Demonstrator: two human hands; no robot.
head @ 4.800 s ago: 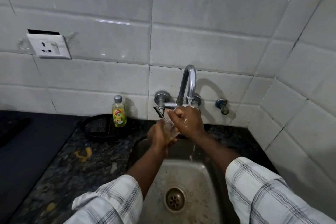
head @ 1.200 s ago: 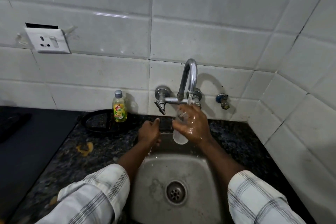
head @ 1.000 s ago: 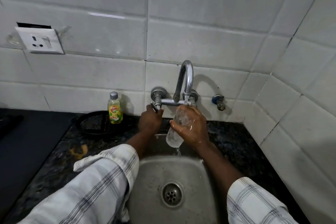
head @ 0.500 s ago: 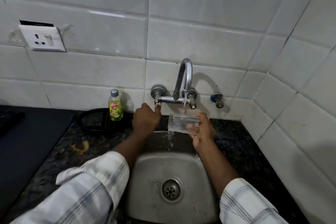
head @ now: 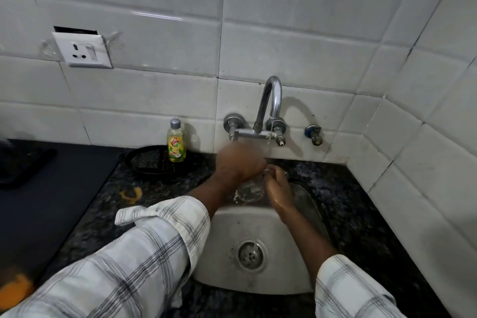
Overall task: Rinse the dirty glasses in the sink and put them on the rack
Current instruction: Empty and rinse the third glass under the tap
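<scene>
Because the sink (head: pixel 232 230) is in use, rinsing seems midway: toward its 12 o'clock edge the blurred left hand (head: pixel 238 162) sits atop the glass (head: pixel 249 190), its grip untellable, while the right hand (head: pixel 280 188) clasps it from 3 o'clock; racking remains, with no rack visible.

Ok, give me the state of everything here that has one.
glass, held over the sink by the right hand
left hand, blurred, at the glass's top; grip unclear
tap, thin trickle running, it seems
drain, unplugged
soap bottle, upright, capped
socket, nothing plugged in
</scene>
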